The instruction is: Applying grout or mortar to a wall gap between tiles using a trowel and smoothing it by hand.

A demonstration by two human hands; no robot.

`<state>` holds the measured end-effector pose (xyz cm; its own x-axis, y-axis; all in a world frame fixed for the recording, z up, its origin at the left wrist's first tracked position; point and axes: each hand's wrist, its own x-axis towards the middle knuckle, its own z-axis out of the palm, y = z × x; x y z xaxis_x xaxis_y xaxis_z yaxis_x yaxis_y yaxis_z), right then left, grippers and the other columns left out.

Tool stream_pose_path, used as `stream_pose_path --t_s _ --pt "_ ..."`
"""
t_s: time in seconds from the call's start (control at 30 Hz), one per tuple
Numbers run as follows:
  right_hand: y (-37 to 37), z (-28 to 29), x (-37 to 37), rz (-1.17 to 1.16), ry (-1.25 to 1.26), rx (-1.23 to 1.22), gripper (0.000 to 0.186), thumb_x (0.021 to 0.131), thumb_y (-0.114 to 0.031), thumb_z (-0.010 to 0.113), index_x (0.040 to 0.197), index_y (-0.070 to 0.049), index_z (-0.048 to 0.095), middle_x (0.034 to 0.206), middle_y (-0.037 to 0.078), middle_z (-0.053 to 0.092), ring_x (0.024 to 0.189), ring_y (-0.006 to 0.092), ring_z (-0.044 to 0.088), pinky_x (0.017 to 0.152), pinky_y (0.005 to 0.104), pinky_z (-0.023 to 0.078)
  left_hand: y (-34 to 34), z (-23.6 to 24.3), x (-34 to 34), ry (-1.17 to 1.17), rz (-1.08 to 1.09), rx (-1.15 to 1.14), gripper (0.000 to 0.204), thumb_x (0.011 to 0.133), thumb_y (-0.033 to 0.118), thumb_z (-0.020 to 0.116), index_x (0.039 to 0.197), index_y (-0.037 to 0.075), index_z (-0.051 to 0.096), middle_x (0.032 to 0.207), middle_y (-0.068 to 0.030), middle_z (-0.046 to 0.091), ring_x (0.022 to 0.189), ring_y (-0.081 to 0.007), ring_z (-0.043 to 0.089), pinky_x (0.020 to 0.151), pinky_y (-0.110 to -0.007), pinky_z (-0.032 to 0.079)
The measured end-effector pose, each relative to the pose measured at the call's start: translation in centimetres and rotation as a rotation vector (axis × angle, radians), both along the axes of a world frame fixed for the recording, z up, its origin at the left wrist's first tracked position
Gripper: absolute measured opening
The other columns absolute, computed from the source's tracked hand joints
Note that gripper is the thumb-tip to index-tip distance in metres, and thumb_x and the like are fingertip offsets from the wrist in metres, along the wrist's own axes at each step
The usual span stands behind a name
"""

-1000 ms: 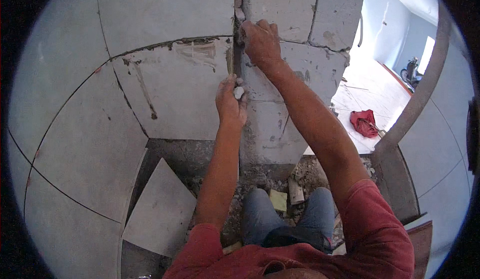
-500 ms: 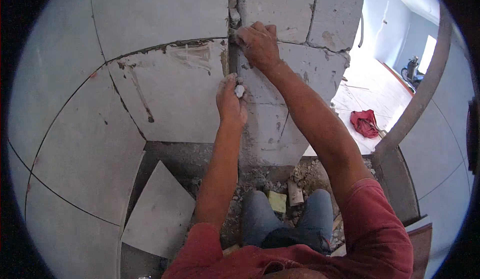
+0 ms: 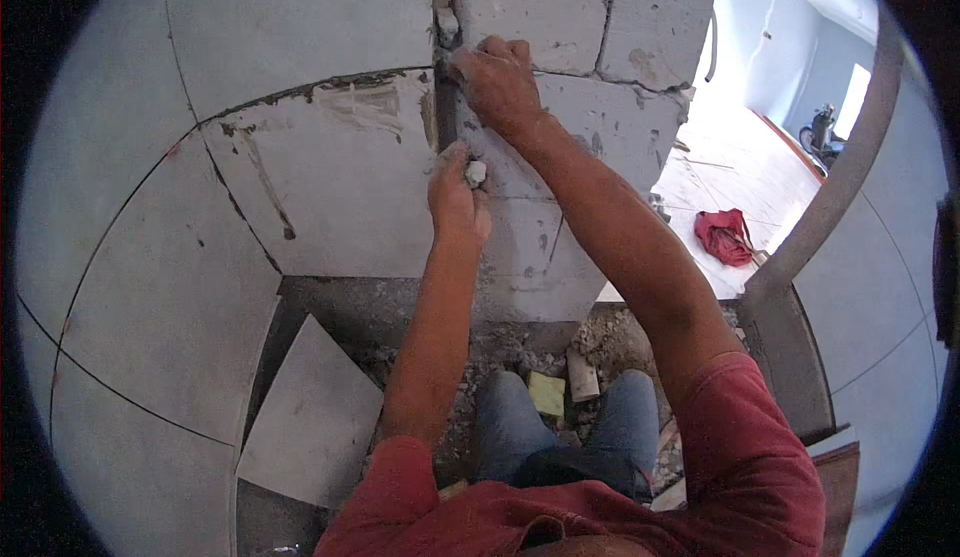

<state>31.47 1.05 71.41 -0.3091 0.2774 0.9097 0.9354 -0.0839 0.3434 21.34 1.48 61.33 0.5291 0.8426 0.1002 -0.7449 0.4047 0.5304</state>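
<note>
My left hand is closed around a small whitish chunk, which pokes out between thumb and fingers. It rests at the lower part of a narrow vertical gap, between a large pale tile on the left and a wall of white blocks on the right. Higher up, my right hand has its fingers curled in at the same gap. Its fingertips are hidden, so what they grip cannot be made out. Small lumps fill the gap above that hand. Smears of mortar mark the tile's upper part.
Rubble and a yellow-green block lie around my knees, beside a pale cylindrical piece. A loose tile leans at lower left. Through the opening at right, a red bag lies on the tiled floor, with a motorbike farther back.
The whole view has shifted, so the wall appears slightly farther left and up. Both hands stay at about the same places along the gap, and the left still holds the chunk.
</note>
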Motion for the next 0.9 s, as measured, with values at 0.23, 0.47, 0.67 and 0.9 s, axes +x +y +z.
stream_pose_path --t_s 0.23,0.47,0.67,0.9 --pt "0.0 -0.5 0.8 0.001 0.033 -0.018 0.015 0.073 -0.008 0.053 0.087 -0.012 0.057 0.077 0.007 0.060 0.081 0.0239 0.053 0.072 0.0405 0.032 -0.1 -0.6 0.4 -0.038 -0.022 -0.013 0.024 0.087 0.014 0.048 0.108 0.003 0.049 0.093 -0.0069 0.054 0.078 -0.0178 0.053 0.061 -0.028 0.044" --pt "-2.7 -0.8 0.5 0.132 0.224 -0.121 0.017 0.071 -0.014 0.061 0.088 -0.008 0.060 0.080 0.011 0.058 0.085 0.0283 0.053 0.075 0.0403 0.038 -1.6 0.8 -1.0 -0.056 0.066 0.142 0.031 0.087 0.007 0.045 0.117 0.000 0.042 0.105 -0.0106 0.051 0.092 -0.0227 0.051 0.076 -0.031 0.045" --pt "-10.5 -2.1 -4.0 0.266 0.260 -0.637 0.028 0.081 -0.022 0.055 0.103 -0.005 0.056 0.101 0.017 0.056 0.092 0.0332 0.053 0.083 0.0434 0.040 -0.9 0.3 -1.8 -0.098 0.140 0.310 0.024 0.084 0.004 0.053 0.106 0.000 0.043 0.098 -0.0099 0.051 0.082 -0.0179 0.055 0.074 -0.031 0.048" --pt "-8.9 -0.3 -0.5 0.273 0.335 -0.260 0.031 0.080 -0.021 0.059 0.105 -0.002 0.057 0.093 0.014 0.061 0.081 0.0296 0.060 0.073 0.0352 0.047 -2.8 5.3 -0.6 -0.243 0.140 0.401 0.035 0.084 0.017 0.058 0.113 -0.001 0.047 0.109 -0.0146 0.051 0.104 -0.0264 0.052 0.086 -0.033 0.043"
